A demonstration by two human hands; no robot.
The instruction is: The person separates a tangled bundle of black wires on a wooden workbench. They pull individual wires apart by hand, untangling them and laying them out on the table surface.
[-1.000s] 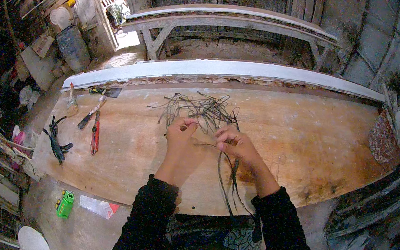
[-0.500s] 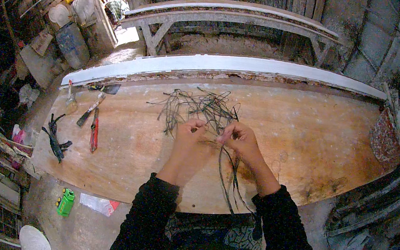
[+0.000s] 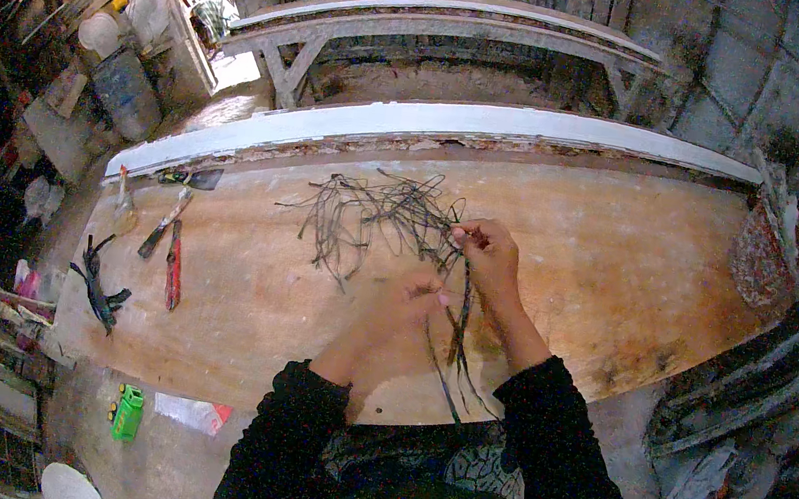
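Note:
A loose tangle of thin dark cords [image 3: 364, 210] lies on the wooden table in front of me. At the tangle's right edge, my right hand [image 3: 489, 256] is closed, thumb and fingertips pinching some of the cords. Lower and to the left is my left hand [image 3: 413, 297], slightly blurred. Its fingertips are drawn together on a cord below the right hand. Several longer strands [image 3: 459, 348] run down between my forearms toward the table's near edge. Exactly how many strands each hand grips cannot be made out.
On the left of the wooden table [image 3: 640, 261] lie red-handled pliers [image 3: 175, 265], a scraper [image 3: 164, 224], a brush [image 3: 125, 203] and a black strip bundle [image 3: 99, 286]. A long white board [image 3: 437, 118] lines the far edge. A speckled container [image 3: 764, 257] stands at right.
My left hand has moved down, away from the right hand, which has risen slightly toward the tangle. Before, both hands were close together at one height. The whole view has shifted a little.

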